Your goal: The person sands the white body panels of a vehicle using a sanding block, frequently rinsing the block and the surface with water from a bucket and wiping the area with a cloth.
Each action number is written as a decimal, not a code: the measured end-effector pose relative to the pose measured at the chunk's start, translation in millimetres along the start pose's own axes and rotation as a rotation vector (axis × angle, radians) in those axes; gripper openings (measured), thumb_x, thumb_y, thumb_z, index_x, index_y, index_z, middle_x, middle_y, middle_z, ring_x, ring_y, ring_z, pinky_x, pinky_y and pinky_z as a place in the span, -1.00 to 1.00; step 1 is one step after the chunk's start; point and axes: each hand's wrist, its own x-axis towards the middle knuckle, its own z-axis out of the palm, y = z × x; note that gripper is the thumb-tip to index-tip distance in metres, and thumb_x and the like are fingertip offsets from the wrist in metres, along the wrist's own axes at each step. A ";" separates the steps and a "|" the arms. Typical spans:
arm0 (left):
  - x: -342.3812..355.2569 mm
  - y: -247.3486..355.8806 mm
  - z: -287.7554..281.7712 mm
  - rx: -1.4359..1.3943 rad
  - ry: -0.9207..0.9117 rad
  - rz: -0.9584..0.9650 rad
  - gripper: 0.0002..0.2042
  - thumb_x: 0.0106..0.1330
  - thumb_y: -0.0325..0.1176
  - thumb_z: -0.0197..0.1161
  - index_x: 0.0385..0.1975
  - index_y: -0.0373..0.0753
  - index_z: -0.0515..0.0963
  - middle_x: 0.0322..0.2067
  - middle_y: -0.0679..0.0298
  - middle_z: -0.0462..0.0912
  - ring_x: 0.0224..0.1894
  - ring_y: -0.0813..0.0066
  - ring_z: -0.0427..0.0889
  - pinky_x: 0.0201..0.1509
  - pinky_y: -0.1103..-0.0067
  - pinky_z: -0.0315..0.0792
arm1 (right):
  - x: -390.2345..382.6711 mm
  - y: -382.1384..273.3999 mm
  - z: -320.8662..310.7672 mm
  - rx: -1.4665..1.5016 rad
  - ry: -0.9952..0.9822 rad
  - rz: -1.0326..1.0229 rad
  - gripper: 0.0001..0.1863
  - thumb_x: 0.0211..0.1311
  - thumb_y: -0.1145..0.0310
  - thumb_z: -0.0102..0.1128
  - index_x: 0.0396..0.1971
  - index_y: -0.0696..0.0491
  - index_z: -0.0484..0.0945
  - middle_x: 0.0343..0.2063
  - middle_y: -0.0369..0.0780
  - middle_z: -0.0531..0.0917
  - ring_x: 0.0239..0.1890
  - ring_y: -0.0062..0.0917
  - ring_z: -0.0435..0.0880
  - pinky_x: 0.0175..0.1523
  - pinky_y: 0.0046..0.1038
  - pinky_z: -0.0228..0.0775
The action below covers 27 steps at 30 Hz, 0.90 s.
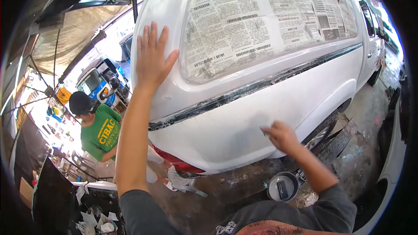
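A white pickup truck body [226, 135] with a canopy on its bed fills the middle of the view. My left hand [153, 58] lies flat on the canopy's rear corner, fingers stretched upward and thumb apart. Lower and to the right, my right hand [282, 137] is closed beside the truck's side panel. A small dark edge shows at its fingertips, but what it holds is too small to make out. A dull grey patch [248, 137] marks the panel just left of that hand. Newspaper sheets [235, 21] cover the canopy's side window.
Below my right hand, a round basin [296, 188] of greyish liquid holds a dark block [282, 189]. A red tail light [174, 159] sits at the truck's rear corner. A person in a green shirt [102, 132] stands at left, near a white plastic chair [178, 180]. Another car body [398, 148] curves along the right.
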 end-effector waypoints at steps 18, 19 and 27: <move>261.6 -25.3 57.3 0.123 0.085 -0.330 -0.03 0.30 0.44 -0.03 0.53 -0.20 0.08 0.52 -0.12 0.01 0.59 -0.04 -0.11 0.60 0.12 -0.18 | -246.8 -7.7 2.1 0.035 0.001 0.821 -0.74 0.20 0.46 0.24 -0.10 0.10 0.68 -0.32 -0.09 0.61 -0.20 -0.12 0.66 -0.12 -0.20 0.51; 260.9 -26.3 60.7 0.120 0.102 -0.312 -0.02 0.30 0.45 -0.05 0.52 -0.25 0.09 0.52 -0.11 0.01 0.59 -0.02 -0.10 0.60 0.14 -0.18 | -247.6 -9.2 5.7 0.045 -0.007 0.839 -0.74 0.20 0.46 0.24 -0.10 0.10 0.68 -0.32 -0.09 0.61 -0.20 -0.12 0.66 -0.12 -0.20 0.51; 120.0 -9.4 43.3 0.200 0.122 -0.345 -0.04 0.38 0.33 0.01 0.47 -0.46 0.08 0.51 -0.11 0.04 0.58 0.04 -0.06 0.61 0.17 -0.19 | -249.1 1.2 -5.0 0.126 -0.102 0.718 -0.73 0.16 0.48 0.27 -0.12 0.12 0.67 -0.30 -0.10 0.61 -0.21 -0.11 0.66 -0.12 -0.19 0.52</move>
